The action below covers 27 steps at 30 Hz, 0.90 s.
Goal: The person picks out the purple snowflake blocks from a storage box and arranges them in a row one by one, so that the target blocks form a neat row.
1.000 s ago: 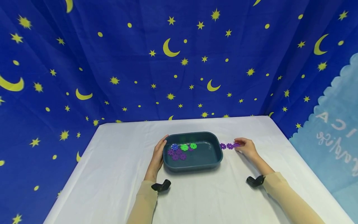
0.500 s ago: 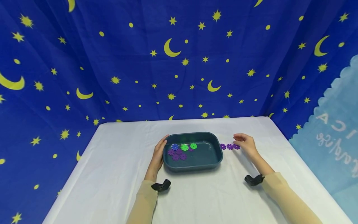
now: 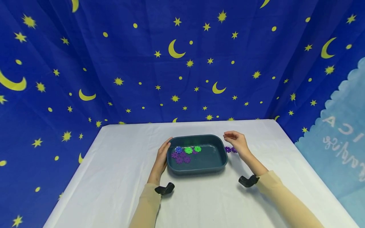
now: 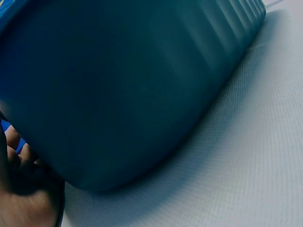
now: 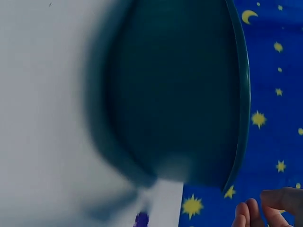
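Note:
A dark teal plastic bin (image 3: 196, 171) sits on the white table. My left hand (image 3: 160, 158) lies along its left wall with fingers extended, and in the left wrist view the hand (image 4: 23, 189) shows beside the bin wall. Inside, on the left, are several purple snowflake discs (image 3: 179, 160), a blue disc (image 3: 178, 149) and green discs (image 3: 188, 150). Right of the bin, two purple snowflake discs (image 3: 227, 149) show in a row on the table. My right hand (image 3: 238, 142) hovers just past them, fingers loosely bent with nothing visible between them; its wrist and forearm cover the table behind.
White cloth covers the table (image 3: 114, 177). A blue curtain (image 3: 142, 63) with yellow moons and stars hangs behind and at the sides. A light blue panel (image 3: 342, 126) with lettering is at the right. Black wrist cameras (image 3: 248, 181) sit on both forearms.
My right hand let go of the third purple disc in the row, rose, and moved left toward the bin, now covering that disc. The left hand and bin have stayed put.

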Motion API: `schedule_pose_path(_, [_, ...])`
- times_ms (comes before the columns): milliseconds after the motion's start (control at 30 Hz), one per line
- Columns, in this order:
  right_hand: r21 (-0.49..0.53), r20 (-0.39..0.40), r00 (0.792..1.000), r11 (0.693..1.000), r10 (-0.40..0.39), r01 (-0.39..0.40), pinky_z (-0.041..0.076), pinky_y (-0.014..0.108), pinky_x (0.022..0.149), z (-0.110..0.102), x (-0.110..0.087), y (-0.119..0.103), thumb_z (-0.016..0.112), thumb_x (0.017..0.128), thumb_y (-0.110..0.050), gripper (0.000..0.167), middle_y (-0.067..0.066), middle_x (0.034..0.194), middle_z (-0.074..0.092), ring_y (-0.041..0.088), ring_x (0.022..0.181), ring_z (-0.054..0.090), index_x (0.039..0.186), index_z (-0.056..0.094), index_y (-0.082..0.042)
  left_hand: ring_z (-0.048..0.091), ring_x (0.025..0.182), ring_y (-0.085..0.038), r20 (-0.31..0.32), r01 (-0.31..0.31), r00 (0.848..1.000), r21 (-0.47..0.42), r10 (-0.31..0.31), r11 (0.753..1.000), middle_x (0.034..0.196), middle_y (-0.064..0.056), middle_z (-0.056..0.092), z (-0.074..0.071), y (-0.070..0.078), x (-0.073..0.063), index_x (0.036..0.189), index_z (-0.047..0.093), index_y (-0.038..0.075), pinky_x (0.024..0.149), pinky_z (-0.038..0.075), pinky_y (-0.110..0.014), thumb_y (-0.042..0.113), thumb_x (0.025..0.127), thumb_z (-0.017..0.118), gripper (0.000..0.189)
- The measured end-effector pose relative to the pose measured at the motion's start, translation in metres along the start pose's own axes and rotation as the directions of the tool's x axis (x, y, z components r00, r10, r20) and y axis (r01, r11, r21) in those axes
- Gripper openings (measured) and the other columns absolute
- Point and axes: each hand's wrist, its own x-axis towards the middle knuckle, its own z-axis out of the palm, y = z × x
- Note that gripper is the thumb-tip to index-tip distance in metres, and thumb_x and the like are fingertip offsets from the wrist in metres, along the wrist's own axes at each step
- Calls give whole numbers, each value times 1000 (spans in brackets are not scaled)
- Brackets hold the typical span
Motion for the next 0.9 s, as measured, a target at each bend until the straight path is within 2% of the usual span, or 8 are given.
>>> schedule_pose_path(167, [47, 45, 999, 999, -9, 7, 50, 7, 76, 18, 1, -7, 59, 89, 1, 31, 35, 114, 61, -7, 81, 59, 116, 57, 16, 23, 145, -23, 1, 3, 1000, 1, -3, 1000, 156, -9, 29, 0, -1, 1, 147, 35, 8, 122, 17, -41, 29, 103, 40, 49])
schedule_pose_path(400, [50, 107, 994, 999, -24, 19, 49, 8, 77, 43, 4, -3, 63, 88, -1, 28, 32, 110, 64, -4, 82, 61, 113, 62, 11, 31, 142, -23, -13, -10, 1000, -5, 10, 1000, 153, -7, 35, 0, -4, 3, 145, 40, 8, 120, 23, -42, 31, 101, 45, 50])
schedule_pose_path(500, [42, 133, 990, 999, -40, 35, 51, 11, 77, 53, -1, -12, 62, 87, 2, 26, 31, 107, 65, 14, 89, 66, 111, 62, 12, 29, 142, -24, 12, 0, 1000, -8, 0, 1000, 154, -9, 32, 3, 4, -1, 146, 36, 6, 120, 22, -42, 28, 102, 42, 49])
schedule_pose_path(633, [34, 155, 986, 997, -68, 64, 52, 12, 74, 67, -4, -21, 60, 85, 10, 25, 34, 104, 64, 38, 96, 64, 109, 61, 16, 26, 144, -24, 33, 24, 999, -2, -24, 1000, 156, -10, 29, 5, 14, -6, 147, 33, 4, 120, 21, -41, 22, 104, 37, 47])
schedule_pose_path(733, [31, 167, 982, 996, -86, 82, 52, 13, 73, 78, 2, -11, 60, 83, 12, 23, 34, 102, 65, 38, 94, 65, 106, 63, 15, 26, 144, -23, 31, 26, 999, -1, -26, 1000, 156, -9, 29, 2, 9, -2, 147, 34, 6, 120, 21, -41, 22, 104, 37, 47])
schedule_pose_path(900, [-11, 239, 960, 988, -145, 152, 57, 24, 75, 91, 12, 3, 62, 83, 10, 21, 31, 98, 67, 37, 91, 67, 103, 64, 14, 26, 144, -23, 12, 22, 1000, -18, -22, 1000, 156, -8, 30, -1, 1, 3, 147, 36, 8, 121, 19, -40, 27, 103, 40, 48])
